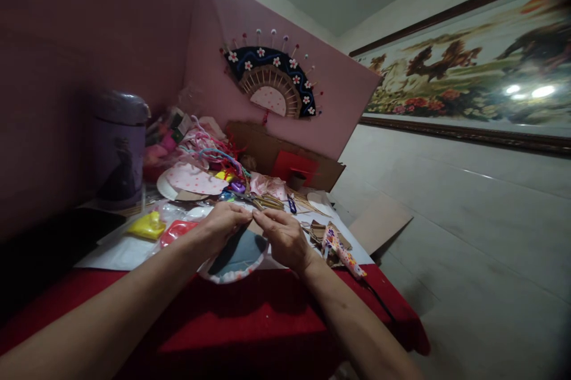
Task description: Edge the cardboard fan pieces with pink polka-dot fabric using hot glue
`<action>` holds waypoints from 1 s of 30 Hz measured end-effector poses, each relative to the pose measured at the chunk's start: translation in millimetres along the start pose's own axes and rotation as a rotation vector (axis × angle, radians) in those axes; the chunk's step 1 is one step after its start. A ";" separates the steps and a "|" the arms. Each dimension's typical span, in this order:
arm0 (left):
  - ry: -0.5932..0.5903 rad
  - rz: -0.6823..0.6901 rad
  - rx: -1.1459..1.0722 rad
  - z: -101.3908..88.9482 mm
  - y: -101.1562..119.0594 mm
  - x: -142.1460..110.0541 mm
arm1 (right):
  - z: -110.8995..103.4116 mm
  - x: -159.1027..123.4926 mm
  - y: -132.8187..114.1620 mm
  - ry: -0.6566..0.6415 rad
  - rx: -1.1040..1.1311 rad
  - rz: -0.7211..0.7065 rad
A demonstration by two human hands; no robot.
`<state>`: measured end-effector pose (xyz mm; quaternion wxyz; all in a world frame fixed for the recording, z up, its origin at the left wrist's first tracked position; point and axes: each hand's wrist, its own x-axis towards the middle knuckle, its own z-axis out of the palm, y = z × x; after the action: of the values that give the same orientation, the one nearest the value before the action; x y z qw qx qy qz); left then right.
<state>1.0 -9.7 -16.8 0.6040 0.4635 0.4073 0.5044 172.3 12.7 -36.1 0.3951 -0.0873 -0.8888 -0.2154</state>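
Note:
Between my two hands is a rounded grey-blue board [239,254] whose curved lower rim has pale spotted cloth folded over it. My left hand [226,219] pinches its top edge from the left. The fingers of my right hand [282,234] are closed on the same edge, the fingertips of both hands nearly meeting. Part of the board is covered by my fingers. Just beyond my hands lie scissors with gold-coloured handles [270,203]. A flower-patterned glue gun [341,249] rests to the right of my right hand on scraps of brown cardboard.
Yellow clay [147,225] and a red packet [177,231] lie left. Behind them are spotted pink cloth [196,179], coloured pipe cleaners [209,151] and a purple canister [119,154]. A decorated fan [272,79] hangs on the pink panel. Red cloth [241,320] covers the table's front.

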 end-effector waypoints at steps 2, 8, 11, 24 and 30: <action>-0.004 0.024 -0.010 -0.4 -0.2 0.9 | -1.7 -0.4 -2.7 0.009 -0.020 0.040; -0.016 0.148 -0.049 0.3 2.0 2.7 | -10.6 -1.8 -18.2 0.253 -0.012 0.241; -0.006 0.174 -0.037 2.3 3.1 2.2 | -8.2 -5.3 -19.8 0.437 0.056 0.440; 0.023 0.194 -0.025 3.4 -5.1 1.9 | -2.6 -1.6 -25.8 0.191 0.159 0.220; 0.070 0.206 -0.032 2.3 -1.2 2.7 | -2.7 -1.5 -31.4 0.556 0.218 0.406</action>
<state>3.9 -7.5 -17.4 0.5417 0.4754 0.3700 0.5862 164.9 -16.5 -45.4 0.6634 -0.1576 -0.7296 -0.0522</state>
